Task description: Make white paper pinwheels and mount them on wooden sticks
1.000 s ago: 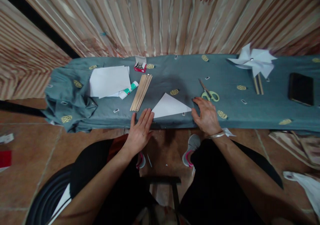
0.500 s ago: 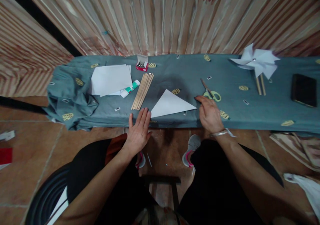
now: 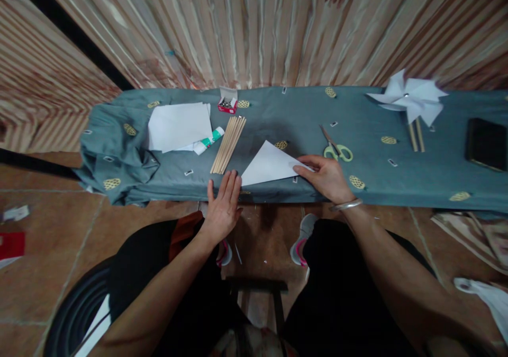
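A white paper folded into a triangle [image 3: 270,164] lies on the grey-blue cloth of a narrow table [image 3: 286,118], near its front edge. My right hand [image 3: 323,177] rests at the triangle's right corner, with fingers on the paper's tip. My left hand [image 3: 223,201] lies flat and spread on the cloth just left of the triangle's lower left corner, holding nothing. Green-handled scissors [image 3: 336,149] lie just beyond my right hand. A bundle of wooden sticks [image 3: 228,143] lies beyond my left hand.
White sheets [image 3: 178,126] and a glue tube [image 3: 209,139] lie at the left, a small red box of pins [image 3: 227,104] behind the sticks. A white paper pinwheel [image 3: 410,103] and a dark phone [image 3: 486,144] sit at the right. A curtain hangs behind the table.
My right hand slid left from beside the scissors onto the triangle's right corner. My left hand drew back slightly from the paper's left corner and stays flat.
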`<state>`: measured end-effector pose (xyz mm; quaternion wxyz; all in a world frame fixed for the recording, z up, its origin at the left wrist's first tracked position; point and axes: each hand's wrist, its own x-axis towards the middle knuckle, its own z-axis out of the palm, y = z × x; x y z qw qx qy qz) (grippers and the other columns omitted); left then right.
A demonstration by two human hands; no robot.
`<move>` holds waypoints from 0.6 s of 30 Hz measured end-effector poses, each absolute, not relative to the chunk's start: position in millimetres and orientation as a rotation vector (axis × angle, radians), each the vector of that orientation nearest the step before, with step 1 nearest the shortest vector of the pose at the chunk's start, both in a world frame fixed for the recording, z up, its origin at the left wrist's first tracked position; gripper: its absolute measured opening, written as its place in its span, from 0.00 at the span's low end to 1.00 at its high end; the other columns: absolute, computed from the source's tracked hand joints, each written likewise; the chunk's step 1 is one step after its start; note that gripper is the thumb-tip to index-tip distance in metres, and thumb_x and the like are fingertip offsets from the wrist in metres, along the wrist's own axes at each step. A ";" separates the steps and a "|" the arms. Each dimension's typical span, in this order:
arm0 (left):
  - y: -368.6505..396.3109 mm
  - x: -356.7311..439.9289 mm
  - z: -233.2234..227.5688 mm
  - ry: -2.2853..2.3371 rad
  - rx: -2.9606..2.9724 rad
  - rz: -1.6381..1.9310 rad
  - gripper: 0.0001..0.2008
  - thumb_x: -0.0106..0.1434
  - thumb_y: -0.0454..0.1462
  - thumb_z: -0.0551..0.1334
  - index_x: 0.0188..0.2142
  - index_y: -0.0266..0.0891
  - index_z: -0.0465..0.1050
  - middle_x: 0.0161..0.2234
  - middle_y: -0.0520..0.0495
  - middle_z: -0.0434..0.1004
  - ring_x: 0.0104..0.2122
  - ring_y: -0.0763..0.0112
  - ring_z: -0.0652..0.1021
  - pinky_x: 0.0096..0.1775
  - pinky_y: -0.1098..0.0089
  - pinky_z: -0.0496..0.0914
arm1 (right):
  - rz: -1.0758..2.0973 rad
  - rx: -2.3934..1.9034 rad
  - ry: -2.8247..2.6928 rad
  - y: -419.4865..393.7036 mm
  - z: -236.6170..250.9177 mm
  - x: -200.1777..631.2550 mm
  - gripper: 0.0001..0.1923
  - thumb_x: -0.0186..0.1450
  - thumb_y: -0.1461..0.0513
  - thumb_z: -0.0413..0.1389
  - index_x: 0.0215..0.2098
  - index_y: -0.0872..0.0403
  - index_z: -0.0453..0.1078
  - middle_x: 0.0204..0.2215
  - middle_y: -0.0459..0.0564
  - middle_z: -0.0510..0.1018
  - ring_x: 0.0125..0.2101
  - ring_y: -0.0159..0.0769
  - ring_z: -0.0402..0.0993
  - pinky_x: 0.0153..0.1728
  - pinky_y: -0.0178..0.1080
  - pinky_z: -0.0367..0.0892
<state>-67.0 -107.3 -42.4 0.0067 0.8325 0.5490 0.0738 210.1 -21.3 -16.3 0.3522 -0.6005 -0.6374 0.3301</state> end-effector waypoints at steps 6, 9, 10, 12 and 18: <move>-106.9 -65.5 -42.4 1.719 2.598 0.256 0.42 0.62 0.35 0.56 0.69 0.30 0.33 0.68 0.26 0.46 0.69 0.50 0.47 0.63 0.38 0.40 | 1.251 -1.423 -1.333 -17.2 -24.0 219.0 0.26 0.48 0.53 0.68 0.43 0.53 0.75 0.33 0.49 0.83 0.32 0.37 0.80 0.36 0.41 0.75; -107.0 -66.2 -41.4 1.722 2.585 0.253 0.39 0.63 0.35 0.55 0.69 0.29 0.36 0.68 0.26 0.47 0.69 0.49 0.48 0.63 0.38 0.39 | 1.287 -1.410 -1.245 -15.0 -20.1 226.1 0.27 0.46 0.55 0.69 0.43 0.52 0.74 0.33 0.48 0.83 0.32 0.37 0.80 0.38 0.42 0.75; -106.9 -66.4 -41.0 1.725 2.579 0.254 0.39 0.64 0.35 0.55 0.69 0.29 0.36 0.68 0.26 0.47 0.69 0.49 0.48 0.63 0.38 0.39 | 1.266 -1.412 -1.222 -13.9 -18.4 229.7 0.26 0.46 0.55 0.70 0.42 0.52 0.74 0.33 0.48 0.83 0.33 0.37 0.80 0.38 0.42 0.75; -106.2 -65.9 -39.7 1.728 2.569 0.279 0.39 0.65 0.35 0.55 0.69 0.30 0.36 0.68 0.26 0.47 0.69 0.49 0.48 0.63 0.38 0.40 | 1.199 -1.412 -1.174 -11.5 -15.0 237.2 0.25 0.45 0.56 0.70 0.41 0.51 0.74 0.33 0.48 0.83 0.33 0.37 0.80 0.38 0.42 0.75; -94.7 -45.2 -23.4 1.566 2.524 0.665 0.38 0.68 0.38 0.54 0.69 0.34 0.31 0.68 0.26 0.46 0.69 0.54 0.49 0.64 0.46 0.49 | 1.134 -1.361 -1.030 -7.0 -5.5 234.1 0.21 0.47 0.55 0.69 0.39 0.51 0.75 0.31 0.46 0.82 0.26 0.31 0.76 0.31 0.37 0.73</move>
